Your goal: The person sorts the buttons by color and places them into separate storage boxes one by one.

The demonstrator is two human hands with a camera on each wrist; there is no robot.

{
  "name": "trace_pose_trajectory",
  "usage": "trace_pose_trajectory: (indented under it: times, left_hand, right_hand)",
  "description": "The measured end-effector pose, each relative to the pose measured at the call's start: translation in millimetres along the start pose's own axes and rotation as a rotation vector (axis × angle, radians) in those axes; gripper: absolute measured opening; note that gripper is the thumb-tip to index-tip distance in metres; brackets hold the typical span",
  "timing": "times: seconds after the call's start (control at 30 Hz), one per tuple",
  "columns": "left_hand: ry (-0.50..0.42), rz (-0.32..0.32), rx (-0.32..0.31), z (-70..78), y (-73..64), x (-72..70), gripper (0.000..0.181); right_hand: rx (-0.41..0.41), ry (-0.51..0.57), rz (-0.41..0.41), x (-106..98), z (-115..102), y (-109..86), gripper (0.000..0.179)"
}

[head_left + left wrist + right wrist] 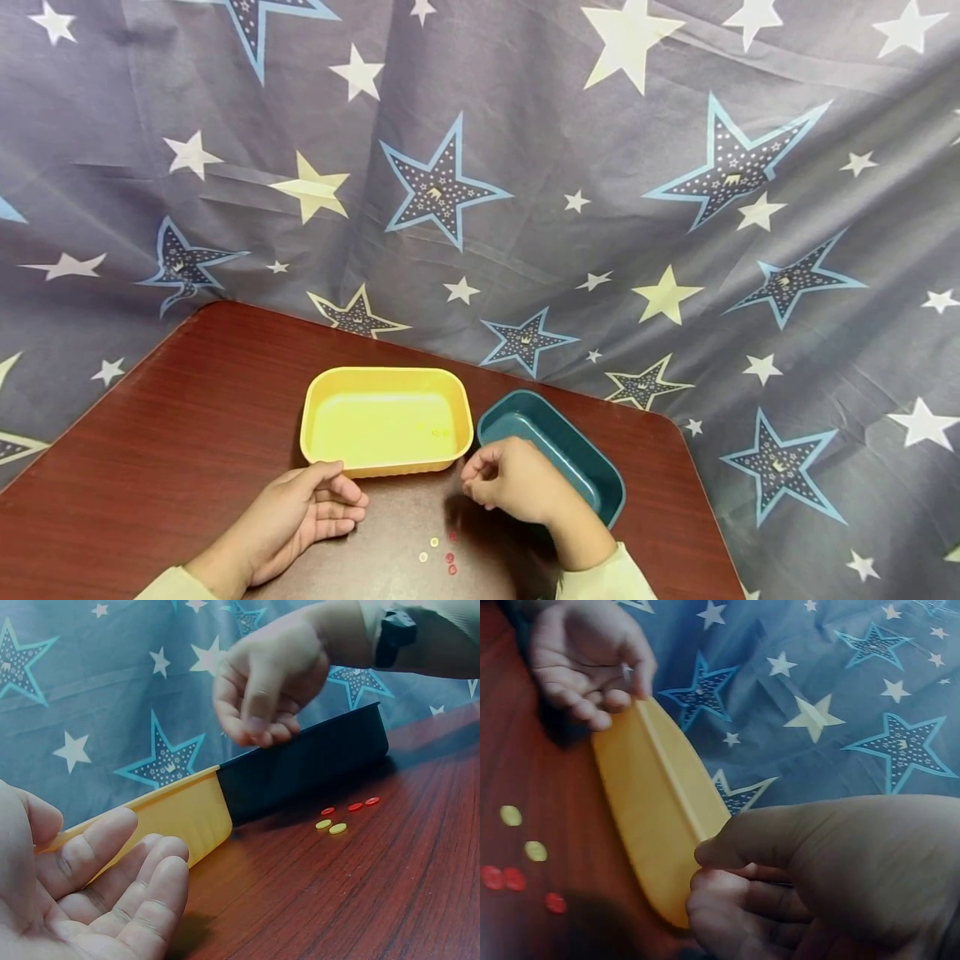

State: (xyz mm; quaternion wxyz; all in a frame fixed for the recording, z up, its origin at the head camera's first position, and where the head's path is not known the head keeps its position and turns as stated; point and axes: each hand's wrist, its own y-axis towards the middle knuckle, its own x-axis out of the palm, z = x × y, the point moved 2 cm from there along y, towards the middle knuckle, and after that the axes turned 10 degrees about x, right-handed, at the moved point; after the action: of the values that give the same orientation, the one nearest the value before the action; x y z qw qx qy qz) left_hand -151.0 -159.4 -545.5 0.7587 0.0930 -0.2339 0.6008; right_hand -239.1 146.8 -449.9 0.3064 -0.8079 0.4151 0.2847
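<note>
My left hand point(303, 521) is at the near left corner of the yellow tub point(375, 469), its fingers loosely bent and its fingertips right at the rim. My right hand point(513, 482) hovers over the near left side of the dark teal tub point(573, 442), thumb and fingertips brought together. I cannot tell whether something small sits between them. Three red buttons point(355, 807) and two yellow buttons point(338, 829) lie on the table in front of the tubs. Inside the yellow tub, a few small yellow pieces point(437, 433) rest towards the right end.
Both tubs stand side by side on a reddish-brown wooden table point(225, 392). A grey-blue curtain with stars point(525, 208) hangs right behind the table's far edge and along its right side. A dark band point(395, 634) circles the right wrist.
</note>
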Motion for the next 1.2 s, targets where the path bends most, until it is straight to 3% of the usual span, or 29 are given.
trace_pose_trajectory:
  times: [0.2, 0.53, 0.77, 1.2]
  left_hand:
    - [0.003, 0.01, -0.002, -0.4, -0.2, 0.0, 0.046]
    - [0.005, 0.009, -0.001, 0.5, -1.4, 1.0, 0.045]
    - [0.003, 0.008, 0.001, -0.2, -1.1, 1.1, 0.045]
    - [0.013, 0.005, 0.0, -1.0, 0.3, -0.5, 0.047]
  right_hand:
    - [-0.015, -0.065, 0.022, 15, 5, -11.6, 0.01]
    - [0.027, -0.02, 0.05, 38, 10, -23.3, 0.01]
    - [0.072, -0.036, 0.06, 49, 18, -25.1, 0.009]
    - [0.048, -0.125, 0.134, 62, 22, -23.9, 0.008]
